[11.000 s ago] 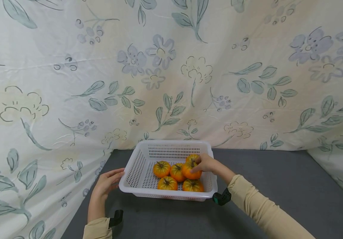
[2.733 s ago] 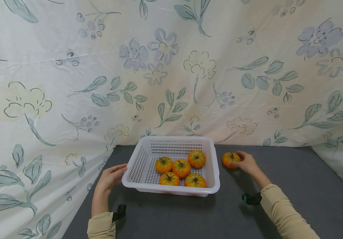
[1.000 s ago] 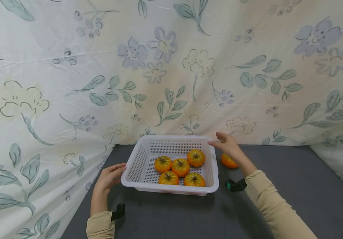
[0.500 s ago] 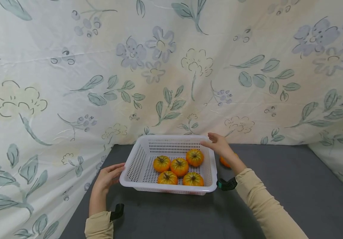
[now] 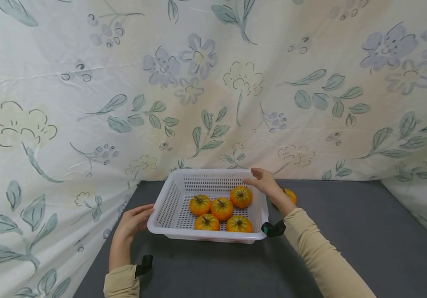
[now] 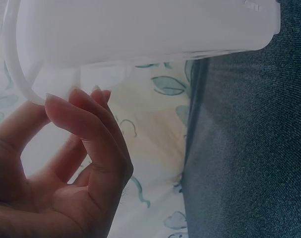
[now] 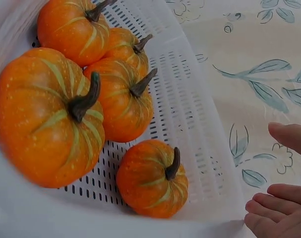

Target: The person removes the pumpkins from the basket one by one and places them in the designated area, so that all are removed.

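A white perforated plastic basket (image 5: pixel 176 231) holds several small orange pumpkins (image 5: pixel 221 208). At its left rim, my left hand (image 5: pixel 133 223) has its fingertips; in the left wrist view the curled fingers and thumb of that left hand (image 6: pixel 86 153) meet at the rim of the basket (image 6: pixel 160 29). My right hand (image 5: pixel 265 183) is at the back right corner, thumb and fingers spread apart, holding nothing. One more pumpkin (image 5: pixel 290 195) lies on the table right of the basket, partly hidden by the right forearm. Pumpkins (image 7: pixel 152 178) with dark stems fill the right wrist view beside the right hand (image 7: pixel 281 198).
The dark grey table (image 5: pixel 347 231) extends to the right of the basket and in front of it. A floral cloth (image 5: pixel 213 82) hangs right behind the basket and along the left side. Dark straps (image 5: pixel 144 265) with small devices sit on both wrists.
My right hand gripped a pumpkin in the basket, moved it onto the table at the right and let go. It then came back left to the basket's back right corner. The left hand stayed.
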Demonstrator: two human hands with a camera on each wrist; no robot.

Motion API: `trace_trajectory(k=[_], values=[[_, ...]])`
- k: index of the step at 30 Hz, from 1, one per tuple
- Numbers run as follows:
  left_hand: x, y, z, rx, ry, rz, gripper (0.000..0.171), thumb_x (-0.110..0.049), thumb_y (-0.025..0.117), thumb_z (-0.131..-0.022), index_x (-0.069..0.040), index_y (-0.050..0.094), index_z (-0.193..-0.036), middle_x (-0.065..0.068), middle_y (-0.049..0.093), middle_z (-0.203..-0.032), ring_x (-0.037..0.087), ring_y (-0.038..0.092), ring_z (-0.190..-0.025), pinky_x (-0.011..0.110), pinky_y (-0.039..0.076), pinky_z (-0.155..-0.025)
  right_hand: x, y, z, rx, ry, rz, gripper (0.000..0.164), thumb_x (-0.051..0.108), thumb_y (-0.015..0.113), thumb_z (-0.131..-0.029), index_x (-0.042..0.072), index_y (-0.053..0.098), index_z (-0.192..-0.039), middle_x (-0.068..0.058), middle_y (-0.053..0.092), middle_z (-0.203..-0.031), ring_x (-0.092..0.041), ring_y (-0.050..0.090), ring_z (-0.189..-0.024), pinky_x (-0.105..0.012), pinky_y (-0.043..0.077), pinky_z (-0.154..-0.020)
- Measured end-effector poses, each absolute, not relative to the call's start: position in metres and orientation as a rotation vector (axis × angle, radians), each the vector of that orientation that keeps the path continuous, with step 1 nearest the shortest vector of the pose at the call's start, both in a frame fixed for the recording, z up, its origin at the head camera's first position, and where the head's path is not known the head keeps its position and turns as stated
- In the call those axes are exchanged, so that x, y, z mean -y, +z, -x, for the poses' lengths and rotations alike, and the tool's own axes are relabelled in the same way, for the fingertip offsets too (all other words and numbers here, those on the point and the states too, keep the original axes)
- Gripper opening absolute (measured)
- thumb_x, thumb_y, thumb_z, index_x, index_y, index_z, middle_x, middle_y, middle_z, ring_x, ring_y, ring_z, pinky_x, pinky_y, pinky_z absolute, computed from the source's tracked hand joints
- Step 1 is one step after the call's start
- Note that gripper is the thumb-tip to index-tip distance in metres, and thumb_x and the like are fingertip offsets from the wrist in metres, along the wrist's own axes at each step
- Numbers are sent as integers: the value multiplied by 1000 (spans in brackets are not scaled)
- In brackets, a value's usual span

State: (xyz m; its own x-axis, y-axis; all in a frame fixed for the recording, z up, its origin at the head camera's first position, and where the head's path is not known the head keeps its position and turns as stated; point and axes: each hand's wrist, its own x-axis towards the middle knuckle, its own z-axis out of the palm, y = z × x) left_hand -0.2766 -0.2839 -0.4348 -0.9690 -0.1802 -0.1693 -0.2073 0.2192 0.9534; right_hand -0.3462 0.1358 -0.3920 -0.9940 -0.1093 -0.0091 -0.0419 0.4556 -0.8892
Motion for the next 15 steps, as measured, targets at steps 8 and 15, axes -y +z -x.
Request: trace_trajectory(k=[8,15], values=[[283,-433,276,-2443,1895,397,55,-31,72,-89,0,58,-133,-8,70,-99,8,65,-84,30,50,-72,-126,-392,345,-2596,-1600,124,77,30,65,-93,-5,27,-151,-23,29,-157,-40,28,-146,-53,26,-116],[283,-434,277,-2444,1900,390,56,-31,72,-88,0,58,-132,-9,69,-98,8,64,-83,29,50,-71,-119,-394,348,-2572,-1598,64,76,29,64,-94,-5,26,-151,-24,28,-157,-41,27,-146,-52,25,-117]])
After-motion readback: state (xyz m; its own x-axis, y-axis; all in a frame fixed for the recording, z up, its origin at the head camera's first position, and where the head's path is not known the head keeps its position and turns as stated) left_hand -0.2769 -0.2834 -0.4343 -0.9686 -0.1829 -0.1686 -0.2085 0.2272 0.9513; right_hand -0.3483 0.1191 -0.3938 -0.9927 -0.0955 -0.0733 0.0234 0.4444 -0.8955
